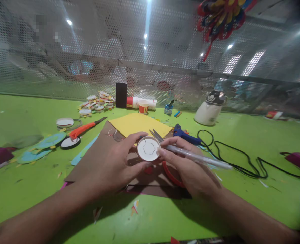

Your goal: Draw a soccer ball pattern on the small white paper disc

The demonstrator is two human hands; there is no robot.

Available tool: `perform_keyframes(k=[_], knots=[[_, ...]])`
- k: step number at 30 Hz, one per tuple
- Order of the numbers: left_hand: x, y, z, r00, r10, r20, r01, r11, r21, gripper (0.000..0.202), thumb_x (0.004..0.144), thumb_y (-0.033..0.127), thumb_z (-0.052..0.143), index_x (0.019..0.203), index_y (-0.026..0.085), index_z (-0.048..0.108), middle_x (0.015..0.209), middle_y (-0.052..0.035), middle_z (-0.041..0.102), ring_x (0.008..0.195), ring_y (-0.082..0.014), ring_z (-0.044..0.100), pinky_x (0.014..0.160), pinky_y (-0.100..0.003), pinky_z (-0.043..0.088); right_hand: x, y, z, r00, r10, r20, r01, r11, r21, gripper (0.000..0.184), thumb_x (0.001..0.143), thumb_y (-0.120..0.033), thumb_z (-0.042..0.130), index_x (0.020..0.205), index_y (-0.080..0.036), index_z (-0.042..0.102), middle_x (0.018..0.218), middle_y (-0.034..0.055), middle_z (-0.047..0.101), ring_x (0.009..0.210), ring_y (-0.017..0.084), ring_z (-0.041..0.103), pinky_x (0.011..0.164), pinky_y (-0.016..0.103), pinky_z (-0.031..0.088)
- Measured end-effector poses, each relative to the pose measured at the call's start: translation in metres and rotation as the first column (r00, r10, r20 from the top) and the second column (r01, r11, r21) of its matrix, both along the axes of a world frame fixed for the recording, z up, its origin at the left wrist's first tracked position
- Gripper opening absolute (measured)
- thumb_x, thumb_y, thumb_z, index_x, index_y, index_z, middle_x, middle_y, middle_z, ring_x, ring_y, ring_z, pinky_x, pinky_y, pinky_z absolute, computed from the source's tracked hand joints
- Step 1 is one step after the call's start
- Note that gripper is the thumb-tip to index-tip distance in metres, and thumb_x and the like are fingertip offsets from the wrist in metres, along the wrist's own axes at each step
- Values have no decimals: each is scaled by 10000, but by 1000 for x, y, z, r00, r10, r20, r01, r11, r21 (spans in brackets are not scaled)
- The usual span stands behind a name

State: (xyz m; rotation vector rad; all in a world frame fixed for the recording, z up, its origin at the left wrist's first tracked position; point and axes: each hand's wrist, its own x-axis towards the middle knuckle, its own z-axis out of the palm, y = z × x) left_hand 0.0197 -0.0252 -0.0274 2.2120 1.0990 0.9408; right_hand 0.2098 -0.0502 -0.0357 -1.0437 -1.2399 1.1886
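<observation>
My left hand (114, 162) is closed around a small white paper disc (148, 149) with a hexagon drawn on it, held above a brown sheet (88, 162). My right hand (190, 169) grips a clear pen (198, 156), its tip touching the disc's right edge. Beneath my hands lie red-handled scissors (171, 176), their blades poking out near the yellow sheet (139, 123).
On the green table: orange-handled scissors (85, 128), blue paper circles (48, 140), white discs (64, 122), a pile of cut pieces (97, 101), a black box (121, 95), a paper cup (143, 106), a blue glue gun (185, 135) with black cord (241, 162), and a white kettle (211, 108). Mesh wall behind.
</observation>
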Motion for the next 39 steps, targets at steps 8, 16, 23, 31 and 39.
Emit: perform_keyframes(k=[8,16,23,31,39], knots=[[0,-2,2,1000,2,-19,0,995,103,399,821,289,664,1191,181,561,1132,-48,686,1025,-193,643,893,-299,527,-5,-8,6,980,-73,183,64,996,57,170,814,-334,712,891,-201,639,788,-1,715,688,120,667,603,203,519],[-3,2,6,1000,11,14,-13,995,98,463,757,171,630,1206,203,519,1159,-37,669,1060,-194,644,862,-273,545,-7,-14,9,958,-153,243,104,973,204,189,886,-369,626,992,-214,643,802,25,737,691,152,702,623,246,565],[-6,0,9,994,-62,-89,63,998,11,493,749,171,642,1221,213,505,1170,-51,649,1040,-219,633,866,-335,536,3,-25,12,916,-306,261,180,892,414,226,885,-449,623,971,-284,753,677,8,661,676,161,636,665,295,547],[-3,-2,1,977,-209,-32,205,974,-99,432,800,189,608,1201,227,451,1075,-40,643,930,-191,646,750,-306,558,-8,-25,15,981,-56,184,36,993,110,248,871,-478,628,808,-242,677,503,-53,500,419,83,423,404,215,390],[-2,-3,1,979,-204,1,203,976,-80,406,778,164,597,1164,214,481,1034,-35,658,900,-186,656,696,-269,551,-7,-21,10,962,-93,255,60,989,134,202,842,-419,682,769,-232,658,531,-40,563,437,77,464,391,189,367]])
